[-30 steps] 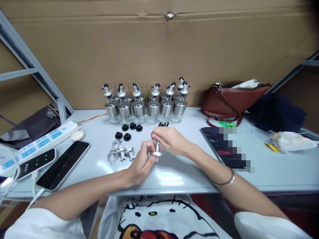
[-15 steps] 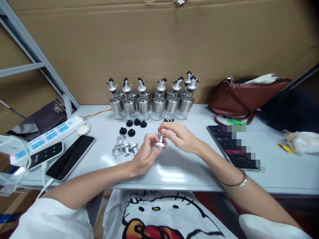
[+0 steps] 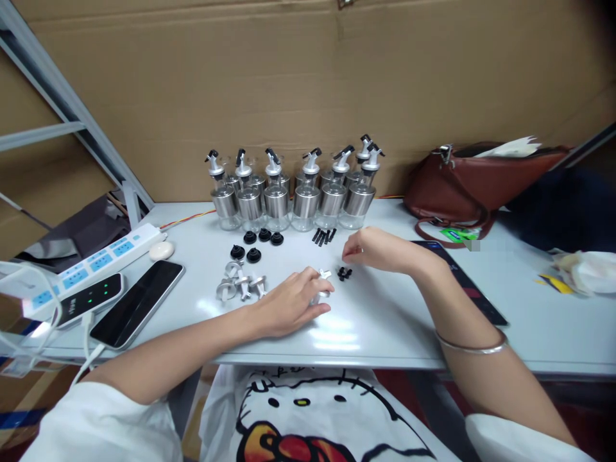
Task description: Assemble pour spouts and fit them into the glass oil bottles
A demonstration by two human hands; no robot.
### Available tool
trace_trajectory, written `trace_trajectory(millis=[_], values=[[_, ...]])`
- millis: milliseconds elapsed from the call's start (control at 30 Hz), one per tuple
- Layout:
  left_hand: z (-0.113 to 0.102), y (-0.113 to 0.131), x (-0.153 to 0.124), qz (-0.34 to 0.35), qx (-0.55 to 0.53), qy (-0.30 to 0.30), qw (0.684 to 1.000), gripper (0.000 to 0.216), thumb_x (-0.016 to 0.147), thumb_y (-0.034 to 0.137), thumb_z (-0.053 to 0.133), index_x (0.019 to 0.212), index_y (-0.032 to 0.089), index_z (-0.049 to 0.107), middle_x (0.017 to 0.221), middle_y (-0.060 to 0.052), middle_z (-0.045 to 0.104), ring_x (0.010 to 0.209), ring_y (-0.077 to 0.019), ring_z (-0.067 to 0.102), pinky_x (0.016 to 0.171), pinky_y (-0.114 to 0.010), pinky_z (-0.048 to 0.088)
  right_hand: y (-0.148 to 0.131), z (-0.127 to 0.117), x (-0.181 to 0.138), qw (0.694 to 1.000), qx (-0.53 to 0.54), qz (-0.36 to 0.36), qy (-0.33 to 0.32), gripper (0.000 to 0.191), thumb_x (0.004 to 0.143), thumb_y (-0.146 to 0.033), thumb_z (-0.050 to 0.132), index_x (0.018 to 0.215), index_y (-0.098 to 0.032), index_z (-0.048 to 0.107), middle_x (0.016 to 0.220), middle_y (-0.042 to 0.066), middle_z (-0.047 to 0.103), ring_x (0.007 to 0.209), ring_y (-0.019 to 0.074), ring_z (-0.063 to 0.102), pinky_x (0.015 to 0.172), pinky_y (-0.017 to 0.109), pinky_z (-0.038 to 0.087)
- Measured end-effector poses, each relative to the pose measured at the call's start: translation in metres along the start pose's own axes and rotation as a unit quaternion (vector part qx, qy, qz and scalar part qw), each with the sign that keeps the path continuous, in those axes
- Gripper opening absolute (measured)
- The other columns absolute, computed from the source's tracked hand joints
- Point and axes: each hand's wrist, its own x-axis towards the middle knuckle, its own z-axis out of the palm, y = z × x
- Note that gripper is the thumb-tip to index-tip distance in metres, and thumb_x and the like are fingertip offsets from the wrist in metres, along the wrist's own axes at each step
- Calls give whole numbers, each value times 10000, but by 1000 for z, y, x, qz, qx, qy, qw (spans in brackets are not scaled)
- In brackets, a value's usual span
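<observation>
My left hand [image 3: 293,300] rests low on the white table [image 3: 385,314], its fingers curled over a silver pourer spout [image 3: 321,285] that pokes out past the fingertips. My right hand [image 3: 378,249] hovers further back with thumb and fingers pinched together; whether anything is in the pinch I cannot tell. Small black clips [image 3: 343,273] lie on the table between the two hands. Several loose silver spouts [image 3: 240,286] lie left of my left hand. Behind them are black rubber stoppers [image 3: 255,246] and thin black tubes [image 3: 324,236].
Several glass bottles with steel sleeves and pourers [image 3: 293,192] stand in a row at the back against cardboard. A power strip [image 3: 91,263], a power bank [image 3: 86,299] and a phone [image 3: 137,303] lie left. A tablet [image 3: 462,282], a brown bag [image 3: 476,183] and white wrapping [image 3: 584,273] are right.
My hands came apart. The left lowered the spout to the table; the right drew back and right. Black clips now lie uncovered between them.
</observation>
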Motion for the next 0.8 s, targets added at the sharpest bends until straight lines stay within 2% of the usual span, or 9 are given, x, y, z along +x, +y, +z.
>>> trace_trajectory(millis=[100, 200, 300, 467, 600, 800], values=[[1, -2, 0, 48, 44, 22, 998, 223, 980, 361, 344, 1109, 193, 413, 990, -82, 498, 872, -193, 501, 793, -335, 445, -2, 2, 0, 999, 20, 15, -38, 148, 722, -86, 614, 682, -163, 733, 680, 37, 719, 617, 168, 623, 611, 270, 437], [2, -5, 1, 64, 46, 48, 996, 200, 985, 347, 335, 1104, 194, 386, 1004, -87, 520, 871, -191, 509, 772, -327, 444, -2, 6, 2, 999, 12, 1, -52, 208, 694, -39, 602, 749, -166, 757, 717, 43, 731, 635, 169, 638, 617, 262, 461], [2, -6, 2, 49, 40, 57, 996, 188, 989, 336, 327, 1102, 192, 374, 1006, -85, 535, 841, -182, 510, 754, -317, 440, 0, 9, 4, 998, -8, -6, -56, 251, 687, -14, 576, 778, -158, 761, 739, 50, 738, 652, 169, 649, 631, 256, 477], [0, -4, 2, 20, 62, 55, 996, 203, 984, 346, 353, 1088, 179, 403, 956, -73, 564, 785, -178, 497, 754, -318, 426, -4, 9, 5, 998, -13, 6, -62, 211, 712, -28, 573, 758, -136, 749, 756, 66, 739, 672, 175, 648, 649, 259, 471], [-1, -4, 3, -5, 63, 57, 996, 211, 973, 344, 391, 1087, 170, 425, 926, -65, 579, 768, -182, 490, 752, -313, 414, -5, 6, 5, 999, -27, 2, -33, 217, 733, -36, 541, 753, -138, 731, 761, 68, 730, 671, 174, 630, 633, 265, 455], [-1, -6, 3, -18, 61, 44, 997, 199, 968, 332, 410, 1089, 177, 443, 927, -58, 588, 779, -180, 497, 775, -317, 397, 2, 10, 6, 999, -18, -6, -31, 226, 698, -56, 606, 838, -152, 756, 697, 46, 697, 621, 162, 612, 606, 258, 453]])
